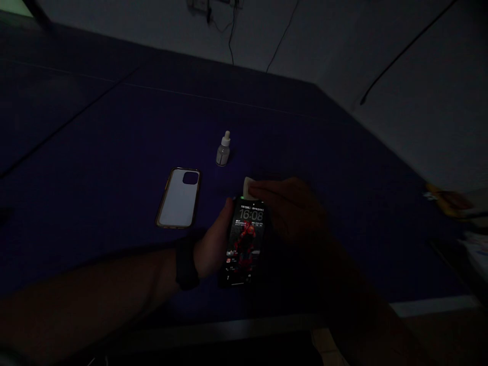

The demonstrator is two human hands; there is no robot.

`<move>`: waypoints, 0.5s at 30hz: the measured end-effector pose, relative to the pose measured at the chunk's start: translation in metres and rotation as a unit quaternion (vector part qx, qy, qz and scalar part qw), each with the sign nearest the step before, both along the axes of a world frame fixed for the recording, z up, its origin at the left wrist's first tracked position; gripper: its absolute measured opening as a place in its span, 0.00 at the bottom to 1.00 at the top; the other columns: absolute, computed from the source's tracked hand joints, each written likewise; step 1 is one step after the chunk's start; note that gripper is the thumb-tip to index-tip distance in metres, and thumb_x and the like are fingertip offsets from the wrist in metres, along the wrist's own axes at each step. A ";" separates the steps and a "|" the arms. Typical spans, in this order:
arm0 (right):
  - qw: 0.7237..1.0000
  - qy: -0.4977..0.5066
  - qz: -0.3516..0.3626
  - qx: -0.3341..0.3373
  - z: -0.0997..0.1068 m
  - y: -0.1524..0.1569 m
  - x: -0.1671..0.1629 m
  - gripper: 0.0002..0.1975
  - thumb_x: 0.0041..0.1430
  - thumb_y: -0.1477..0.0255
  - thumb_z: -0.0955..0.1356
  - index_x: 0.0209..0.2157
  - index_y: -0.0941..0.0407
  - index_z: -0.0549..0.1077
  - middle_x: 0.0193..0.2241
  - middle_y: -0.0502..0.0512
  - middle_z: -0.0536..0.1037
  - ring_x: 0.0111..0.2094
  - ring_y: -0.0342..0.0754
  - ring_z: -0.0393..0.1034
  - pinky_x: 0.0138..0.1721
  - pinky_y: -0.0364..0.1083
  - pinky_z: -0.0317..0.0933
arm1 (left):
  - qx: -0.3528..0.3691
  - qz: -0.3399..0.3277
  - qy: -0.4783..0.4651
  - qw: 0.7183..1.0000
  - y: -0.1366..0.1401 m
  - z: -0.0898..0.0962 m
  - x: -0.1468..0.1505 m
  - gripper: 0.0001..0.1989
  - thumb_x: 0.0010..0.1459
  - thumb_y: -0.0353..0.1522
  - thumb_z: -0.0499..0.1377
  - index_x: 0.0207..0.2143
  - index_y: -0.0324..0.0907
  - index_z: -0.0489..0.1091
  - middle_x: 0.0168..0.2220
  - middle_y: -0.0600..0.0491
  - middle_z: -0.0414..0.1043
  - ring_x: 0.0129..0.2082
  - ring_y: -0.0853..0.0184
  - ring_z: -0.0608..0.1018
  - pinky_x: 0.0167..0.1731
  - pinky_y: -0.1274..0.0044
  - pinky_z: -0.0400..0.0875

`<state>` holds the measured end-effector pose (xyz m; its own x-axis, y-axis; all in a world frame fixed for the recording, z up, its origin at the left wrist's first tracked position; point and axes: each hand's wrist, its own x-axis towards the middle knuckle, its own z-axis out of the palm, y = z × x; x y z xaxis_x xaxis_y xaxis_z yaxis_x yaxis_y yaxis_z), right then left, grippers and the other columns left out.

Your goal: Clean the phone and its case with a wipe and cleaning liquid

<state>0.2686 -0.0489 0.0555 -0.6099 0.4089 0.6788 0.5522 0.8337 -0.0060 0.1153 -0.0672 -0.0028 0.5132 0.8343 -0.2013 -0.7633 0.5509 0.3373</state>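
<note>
A smartphone (244, 241) with its screen lit, reading 16:08, is in my left hand (214, 243), whose thumb lies along its left edge. My right hand (293, 206) pinches a small white pad or folded cloth (248, 188) at the phone's top edge. Darkness hides most of the right hand's fingers and the far side of the phone. Left of the phone lies a phone case (177, 198) with a pale inner face and a camera cut-out. Beyond the phone a small dropper bottle (223, 151) stands upright.
The dim room holds a wide dark blue table (114, 132). Cables (231, 40) hang down the wall behind it. At the right edge are a yellowish item (448, 201) and pale items (476, 251), too dark to make out.
</note>
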 end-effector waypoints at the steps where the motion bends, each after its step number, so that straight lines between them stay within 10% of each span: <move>1: 1.000 0.002 0.000 0.001 0.001 -0.001 -0.001 0.13 0.70 0.78 0.64 0.52 0.58 0.75 0.48 0.61 0.81 0.43 0.51 0.74 0.43 0.52 0.69 | 0.003 0.008 -0.002 1.000 0.000 -0.001 0.000 0.19 0.66 0.40 0.59 0.55 0.40 0.69 0.53 0.45 0.72 0.49 0.59 0.77 0.48 0.63 0.76; 15: 0.990 -0.067 0.108 -0.062 0.003 -0.014 -0.002 0.12 0.72 0.79 0.62 0.49 0.64 0.74 0.48 0.62 0.81 0.42 0.48 0.73 0.42 0.48 0.71 | 0.038 0.000 0.012 0.999 0.001 -0.003 -0.006 0.26 0.64 0.55 0.53 0.40 0.42 0.73 0.26 0.48 0.75 0.27 0.64 0.78 0.28 0.74 0.72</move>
<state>0.2661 -0.0628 0.0582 -0.7738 0.3340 0.5383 0.3640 0.9299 -0.0536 0.1089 -0.0661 -0.0058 0.5094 0.8473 -0.1501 -0.7542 0.5236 0.3963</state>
